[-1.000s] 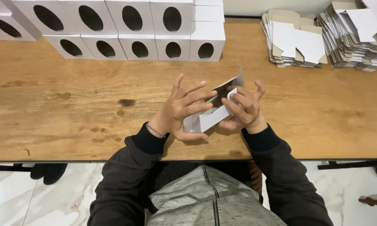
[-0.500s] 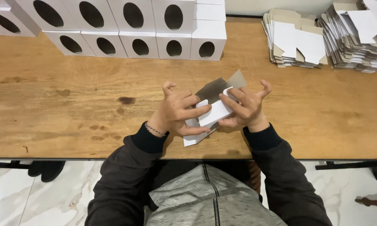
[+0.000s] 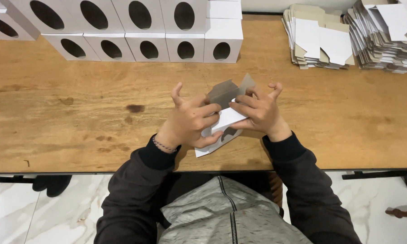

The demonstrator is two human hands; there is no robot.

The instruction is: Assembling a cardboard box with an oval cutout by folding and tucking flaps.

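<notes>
Your left hand and right hand both grip a small white carton, fingers curled over its sides, just above the near middle of the wooden bench. Its grey inner flaps stand open toward 12 o'clock. At 11 o'clock from your hands, finished white boxes with oval windows sit in stacked rows. At 1 to 2 o'clock, piles of flat carton blanks lie well apart from your hands.

Matt white cardboard box, seemingly grey inside, on stained wooden table
</notes>
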